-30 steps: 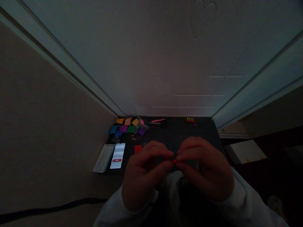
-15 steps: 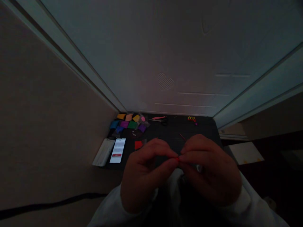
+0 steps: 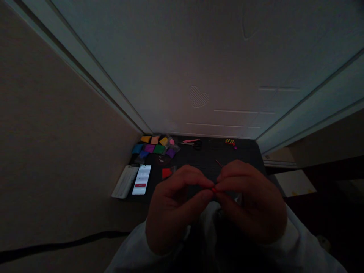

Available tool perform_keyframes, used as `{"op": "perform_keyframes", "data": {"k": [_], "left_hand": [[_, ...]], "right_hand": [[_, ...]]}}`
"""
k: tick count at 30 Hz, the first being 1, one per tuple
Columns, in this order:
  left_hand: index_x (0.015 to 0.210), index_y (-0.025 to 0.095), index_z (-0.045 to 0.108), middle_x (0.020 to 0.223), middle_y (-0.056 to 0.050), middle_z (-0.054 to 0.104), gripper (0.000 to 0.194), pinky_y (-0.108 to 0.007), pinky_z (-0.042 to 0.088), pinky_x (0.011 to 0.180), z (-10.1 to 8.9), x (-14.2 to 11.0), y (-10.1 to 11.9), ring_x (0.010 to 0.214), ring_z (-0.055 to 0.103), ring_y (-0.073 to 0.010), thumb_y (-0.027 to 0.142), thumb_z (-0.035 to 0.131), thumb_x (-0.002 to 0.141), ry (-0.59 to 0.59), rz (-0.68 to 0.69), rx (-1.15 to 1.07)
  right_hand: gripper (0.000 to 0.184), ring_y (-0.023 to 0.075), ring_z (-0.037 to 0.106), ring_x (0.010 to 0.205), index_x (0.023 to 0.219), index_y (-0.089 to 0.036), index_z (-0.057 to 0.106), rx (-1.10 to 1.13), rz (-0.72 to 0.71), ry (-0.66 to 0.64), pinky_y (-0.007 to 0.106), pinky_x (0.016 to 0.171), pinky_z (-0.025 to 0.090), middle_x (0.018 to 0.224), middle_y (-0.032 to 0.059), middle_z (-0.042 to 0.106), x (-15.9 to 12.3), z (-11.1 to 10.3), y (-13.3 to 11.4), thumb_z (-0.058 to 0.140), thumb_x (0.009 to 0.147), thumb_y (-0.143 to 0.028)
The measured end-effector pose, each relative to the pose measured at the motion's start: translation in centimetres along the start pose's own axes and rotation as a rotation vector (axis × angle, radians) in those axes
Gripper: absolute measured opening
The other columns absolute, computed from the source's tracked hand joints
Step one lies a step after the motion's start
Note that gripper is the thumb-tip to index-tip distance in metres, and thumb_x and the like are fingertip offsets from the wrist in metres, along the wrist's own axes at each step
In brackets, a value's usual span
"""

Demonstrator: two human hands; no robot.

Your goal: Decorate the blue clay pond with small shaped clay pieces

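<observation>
Between my two hands, in front of my body, is a small red piece of modelling clay. The thumb and forefinger of my left hand pinch it from the left. From the right, the fingertips of my right hand close on the same piece, so the fingertips of both hands nearly meet. Most of the clay is hidden by the fingers. Just left of my left hand lies a red clay packet, partly covered by clear wrap. A thin reddish stick lies on the dark table beyond my right hand.
Several coloured packets are grouped at the table's back left. Scissors and a pink strip lie at the back. A red piece with yellow dots sits back right. A lit phone rests at the left edge.
My hands keep their pinch on the red clay, with only a slight shift of the right hand. A little more of the red shows between the fingertips.
</observation>
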State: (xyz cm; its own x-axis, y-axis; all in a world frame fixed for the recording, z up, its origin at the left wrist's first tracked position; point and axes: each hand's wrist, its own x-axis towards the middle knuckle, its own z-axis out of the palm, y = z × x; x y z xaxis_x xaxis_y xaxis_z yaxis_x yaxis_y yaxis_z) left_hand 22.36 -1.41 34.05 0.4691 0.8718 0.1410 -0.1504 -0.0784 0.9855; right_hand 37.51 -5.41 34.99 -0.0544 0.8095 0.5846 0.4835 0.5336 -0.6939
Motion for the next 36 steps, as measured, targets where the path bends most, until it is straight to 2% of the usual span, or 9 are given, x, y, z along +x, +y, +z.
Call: {"op": "perform_keyframes", "data": {"k": [12, 23, 36], "left_hand": [[0.077, 0.024, 0.064, 0.077, 0.000, 0.058, 0.014, -0.027, 0.041, 0.071, 0.19, -0.15, 0.10, 0.079, 0.053, -0.0139, 0.013, 0.058, 0.071, 0.006, -0.061, 0.011], [0.079, 0.024, 0.064, 0.078, 0.000, 0.058, 0.017, -0.026, 0.041, 0.073, 0.11, -0.50, -0.01, 0.080, 0.053, -0.0134, 0.010, 0.058, 0.071, 0.029, 0.024, 0.035], [0.080, 0.024, 0.064, 0.079, 0.001, 0.059, 0.020, -0.024, 0.043, 0.072, 0.23, -0.71, 0.32, 0.080, 0.054, -0.0125, 0.007, 0.058, 0.070, 0.046, 0.062, 0.134]], "right_hand": [[0.018, 0.0131, 0.055, 0.072, 0.082, -0.013, 0.056, -0.020, -0.026, 0.029, 0.030, 0.063, 0.046, 0.077, 0.0044, 0.059, 0.04, 0.03, 0.05, 0.061, 0.065, -0.007], [0.020, 0.0139, 0.054, 0.078, 0.084, -0.011, 0.058, -0.004, 0.014, 0.041, 0.028, 0.068, 0.046, 0.080, 0.0057, 0.059, -0.24, 0.00, -0.01, 0.063, 0.065, -0.008], [0.015, 0.0135, 0.055, 0.074, 0.080, -0.012, 0.059, 0.050, 0.039, 0.022, 0.028, 0.065, 0.046, 0.076, 0.0052, 0.059, -0.29, -0.04, -0.10, 0.061, 0.066, -0.007]]}}
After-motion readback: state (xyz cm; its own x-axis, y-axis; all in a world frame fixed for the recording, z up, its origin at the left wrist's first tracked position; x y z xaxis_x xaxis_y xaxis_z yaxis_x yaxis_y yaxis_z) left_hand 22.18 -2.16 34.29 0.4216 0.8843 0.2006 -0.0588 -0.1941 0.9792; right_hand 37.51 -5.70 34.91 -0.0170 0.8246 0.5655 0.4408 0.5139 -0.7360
